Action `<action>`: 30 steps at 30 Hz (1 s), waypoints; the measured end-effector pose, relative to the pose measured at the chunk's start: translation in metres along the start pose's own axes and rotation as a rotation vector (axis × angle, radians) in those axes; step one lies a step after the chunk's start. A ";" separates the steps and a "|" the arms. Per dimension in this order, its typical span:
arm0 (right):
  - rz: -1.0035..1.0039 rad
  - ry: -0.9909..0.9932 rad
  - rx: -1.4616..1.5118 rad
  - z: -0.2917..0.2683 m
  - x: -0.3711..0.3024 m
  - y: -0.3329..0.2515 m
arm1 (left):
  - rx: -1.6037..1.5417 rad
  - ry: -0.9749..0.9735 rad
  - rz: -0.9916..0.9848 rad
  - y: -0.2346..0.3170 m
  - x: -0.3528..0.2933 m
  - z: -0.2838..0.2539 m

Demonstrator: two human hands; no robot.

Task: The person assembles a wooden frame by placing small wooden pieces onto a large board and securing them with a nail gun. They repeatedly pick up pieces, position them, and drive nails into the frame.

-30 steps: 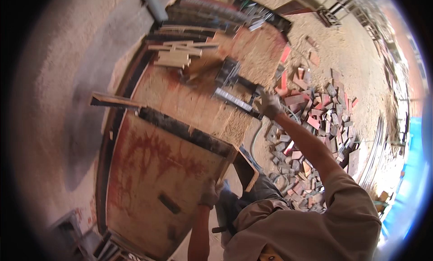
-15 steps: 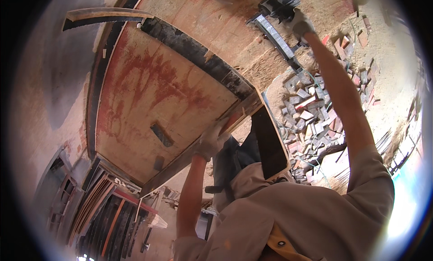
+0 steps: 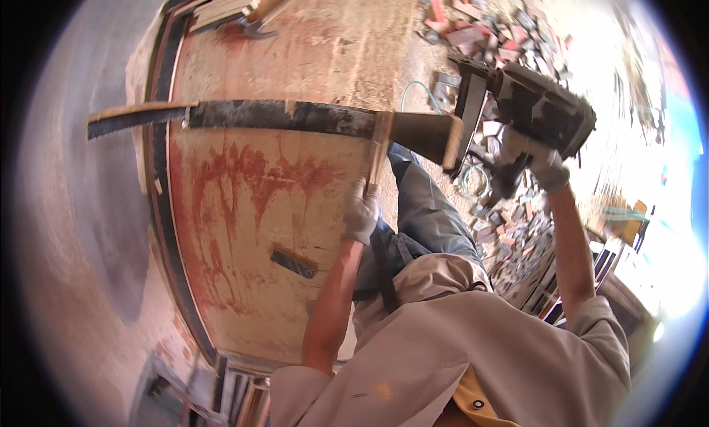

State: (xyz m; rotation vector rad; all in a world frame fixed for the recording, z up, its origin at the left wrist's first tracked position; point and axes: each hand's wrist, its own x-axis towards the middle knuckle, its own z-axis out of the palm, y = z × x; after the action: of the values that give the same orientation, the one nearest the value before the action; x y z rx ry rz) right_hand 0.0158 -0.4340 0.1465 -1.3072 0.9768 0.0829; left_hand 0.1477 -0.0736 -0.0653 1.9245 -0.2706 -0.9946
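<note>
My right hand [image 3: 533,158], in a pale glove, is closed round the handle of a black nail gun [image 3: 543,106], held up off the right side of the worktable [image 3: 244,235]. The gun's nose and magazine are beside the end of a long dark board [image 3: 288,117] that lies across the table and sticks out past both sides. At the table's near right edge, my gloved left hand [image 3: 360,211] is wrapped round a light wooden strip [image 3: 379,150]. That strip runs up to the dark board and touches it.
A hammer [image 3: 256,29] and several wooden strips [image 3: 221,7] lie at the table's far left. A small dark wood piece [image 3: 294,264] rests on the red-stained top. Offcuts [image 3: 509,28] are heaped on the floor at right, with a thin green hose [image 3: 415,86] nearby.
The nail gun has come from beyond the dark board at the far right toward me, to the board's right end. My left hand stays at the table edge. The view has turned.
</note>
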 end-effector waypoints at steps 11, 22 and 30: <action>0.136 -0.137 0.708 0.099 -0.063 0.187 | -0.062 0.047 -0.002 0.029 -0.004 -0.002; 0.207 -0.285 0.891 0.129 -0.032 0.233 | -0.178 0.009 0.130 0.020 -0.006 0.001; 0.229 -0.319 0.941 0.130 -0.019 0.241 | 1.137 0.374 0.415 0.041 -0.011 0.020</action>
State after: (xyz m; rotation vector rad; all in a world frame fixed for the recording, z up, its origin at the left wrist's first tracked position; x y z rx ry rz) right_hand -0.0585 -0.2411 -0.0337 -0.3028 0.7323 0.0004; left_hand 0.1337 -0.1028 -0.0316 2.8096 -1.1374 -0.1253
